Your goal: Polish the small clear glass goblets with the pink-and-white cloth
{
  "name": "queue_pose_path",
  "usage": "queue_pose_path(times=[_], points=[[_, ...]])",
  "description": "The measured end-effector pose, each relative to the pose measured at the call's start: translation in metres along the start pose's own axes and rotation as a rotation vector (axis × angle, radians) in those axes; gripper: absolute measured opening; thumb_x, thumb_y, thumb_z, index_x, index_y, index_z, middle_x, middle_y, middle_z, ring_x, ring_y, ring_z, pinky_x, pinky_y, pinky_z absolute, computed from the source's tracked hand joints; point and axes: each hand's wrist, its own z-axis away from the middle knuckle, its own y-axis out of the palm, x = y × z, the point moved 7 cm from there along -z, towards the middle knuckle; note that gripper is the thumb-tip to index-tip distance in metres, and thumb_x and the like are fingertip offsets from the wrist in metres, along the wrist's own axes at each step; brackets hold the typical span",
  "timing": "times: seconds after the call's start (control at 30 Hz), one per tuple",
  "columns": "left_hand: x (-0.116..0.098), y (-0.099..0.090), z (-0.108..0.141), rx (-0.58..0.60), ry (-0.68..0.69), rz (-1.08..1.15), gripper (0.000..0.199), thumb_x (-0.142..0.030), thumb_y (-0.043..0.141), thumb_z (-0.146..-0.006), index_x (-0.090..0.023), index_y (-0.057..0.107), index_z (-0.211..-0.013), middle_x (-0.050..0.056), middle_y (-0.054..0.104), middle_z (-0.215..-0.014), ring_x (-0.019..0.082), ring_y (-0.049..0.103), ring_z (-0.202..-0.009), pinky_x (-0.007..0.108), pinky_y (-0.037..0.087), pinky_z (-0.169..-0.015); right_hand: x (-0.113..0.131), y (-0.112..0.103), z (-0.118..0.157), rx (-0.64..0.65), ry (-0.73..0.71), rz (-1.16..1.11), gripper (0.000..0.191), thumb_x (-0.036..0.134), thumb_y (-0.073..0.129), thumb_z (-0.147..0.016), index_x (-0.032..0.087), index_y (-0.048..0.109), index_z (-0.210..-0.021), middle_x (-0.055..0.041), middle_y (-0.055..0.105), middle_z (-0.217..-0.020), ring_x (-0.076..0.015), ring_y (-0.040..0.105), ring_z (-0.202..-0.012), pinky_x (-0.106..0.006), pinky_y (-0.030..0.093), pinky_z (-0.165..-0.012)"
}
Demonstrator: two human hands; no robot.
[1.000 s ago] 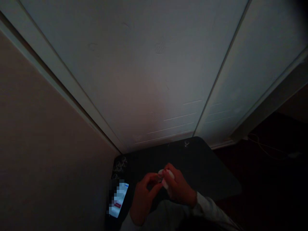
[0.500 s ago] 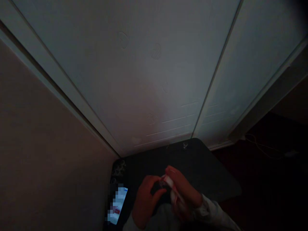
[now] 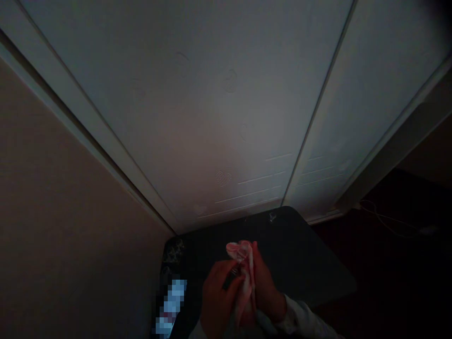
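A pink-and-white cloth (image 3: 247, 282) hangs bunched between my two hands above a dark tabletop. My left hand (image 3: 217, 296) comes at the cloth from the left, with thumb and fingers pinched on its edge. A small glint shows by those fingertips, too dim to identify. On the other side, my right hand (image 3: 266, 285) presses along the cloth with its fingers pointing up. Folds of the cloth stick up past the fingertips. Dim light hides its lower part and anything inside it.
The dark table (image 3: 318, 263) stands against white panels (image 3: 197, 132) with embossed hearts and lines. A lit phone (image 3: 171, 308) and a dark patterned item (image 3: 174, 249) lie at its left. A small clear object (image 3: 271, 217) rests near the back edge. A pale cable (image 3: 384, 219) lies at the right.
My right hand has turned more upright and dropped slightly. More of the cloth now shows, standing up between my hands. My left hand stays pinched close to it.
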Motion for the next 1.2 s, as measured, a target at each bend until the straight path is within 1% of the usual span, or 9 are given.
queue_pose_path(times=[0.07, 0.23, 0.47, 0.53, 0.63, 0.7, 0.87, 1.03, 1.2], points=[[-0.002, -0.003, -0.001, 0.000, 0.016, 0.011, 0.020, -0.018, 0.063, -0.074, -0.022, 0.072, -0.092, 0.006, 0.071, -0.092, 0.023, 0.065, -0.086, 0.035, 0.053, -0.080, 0.001, -0.001, 0.001, -0.013, -0.087, 0.148, 0.054, 0.074, 0.041, -0.077, 0.023, 0.057, -0.075, -0.0014, 0.059, -0.065, -0.0172, 0.055, -0.060, -0.029, 0.045, -0.056], [-0.006, -0.003, -0.002, 0.050, 0.059, 0.016, 0.022, -0.015, 0.062, -0.075, -0.022, 0.073, -0.093, 0.008, 0.069, -0.093, 0.023, 0.064, -0.088, 0.035, 0.053, -0.081, 0.003, 0.002, 0.004, -0.011, -0.114, 0.193, 0.050, 0.072, 0.055, -0.070, 0.025, 0.056, -0.085, -0.0033, 0.061, -0.083, -0.0195, 0.058, -0.076, -0.031, 0.048, -0.067], [-0.013, -0.002, 0.000, 0.136, 0.138, -0.022, 0.026, -0.022, 0.057, -0.083, -0.025, 0.070, -0.105, 0.010, 0.063, -0.112, 0.026, 0.058, -0.106, 0.040, 0.047, -0.093, 0.006, 0.007, 0.005, 0.045, -0.022, 0.149, 0.048, 0.063, 0.069, -0.065, 0.022, 0.051, -0.082, 0.0012, 0.055, -0.075, -0.0142, 0.053, -0.066, -0.026, 0.044, -0.062], [-0.010, -0.008, 0.001, 0.091, 0.110, -0.008, 0.021, -0.023, 0.055, -0.084, -0.024, 0.072, -0.097, 0.009, 0.064, -0.105, 0.024, 0.060, -0.099, 0.037, 0.049, -0.088, 0.011, 0.009, 0.005, 0.092, -0.081, 0.207, 0.046, 0.062, 0.067, -0.068, 0.021, 0.052, -0.082, 0.0008, 0.055, -0.075, -0.0140, 0.052, -0.067, -0.027, 0.044, -0.064], [-0.004, -0.023, 0.000, -0.073, 0.055, 0.033, 0.018, -0.025, 0.052, -0.084, -0.020, 0.069, -0.080, 0.007, 0.063, -0.087, 0.021, 0.062, -0.083, 0.031, 0.052, -0.075, 0.014, 0.010, 0.005, 0.151, -0.175, 0.401, 0.038, 0.056, 0.063, -0.075, 0.019, 0.052, -0.077, 0.0010, 0.053, -0.072, -0.0137, 0.049, -0.065, -0.027, 0.042, -0.063], [-0.002, -0.029, -0.001, -0.149, 0.034, 0.042, 0.016, -0.025, 0.053, -0.083, -0.020, 0.067, -0.077, 0.006, 0.062, -0.084, 0.020, 0.062, -0.081, 0.031, 0.052, -0.073, 0.011, 0.010, 0.006, 0.194, -0.184, 0.540, 0.030, 0.047, 0.062, -0.078, 0.019, 0.051, -0.076, 0.0018, 0.051, -0.070, -0.0134, 0.046, -0.063, -0.027, 0.040, -0.061], [0.004, -0.024, -0.005, -0.081, -0.026, 0.059, 0.013, -0.023, 0.058, -0.077, -0.020, 0.067, -0.085, 0.007, 0.065, -0.092, 0.022, 0.062, -0.087, 0.034, 0.051, -0.079, 0.003, 0.014, 0.010, 0.326, -0.203, 0.696, 0.007, 0.021, 0.055, -0.073, 0.021, 0.048, -0.075, 0.0028, 0.050, -0.071, -0.0138, 0.046, -0.065, -0.027, 0.039, -0.062], [0.010, -0.019, -0.005, -0.028, -0.053, 0.068, 0.022, -0.019, 0.062, -0.069, -0.019, 0.067, -0.090, 0.009, 0.065, -0.098, 0.025, 0.061, -0.094, 0.038, 0.049, -0.084, 0.003, 0.017, 0.012, 0.372, -0.237, 0.810, 0.010, 0.014, 0.052, -0.070, 0.022, 0.048, -0.075, 0.0022, 0.051, -0.073, -0.0148, 0.049, -0.066, -0.026, 0.040, -0.062], [0.011, -0.018, -0.006, -0.010, -0.118, 0.088, 0.024, -0.022, 0.067, -0.065, -0.018, 0.068, -0.089, 0.009, 0.064, -0.096, 0.026, 0.061, -0.089, 0.039, 0.049, -0.080, 0.000, 0.015, 0.011, 0.366, -0.267, 1.021, 0.016, 0.006, 0.050, -0.074, 0.021, 0.054, -0.079, -0.0013, 0.057, -0.080, -0.0166, 0.055, -0.071, -0.027, 0.041, -0.065]])
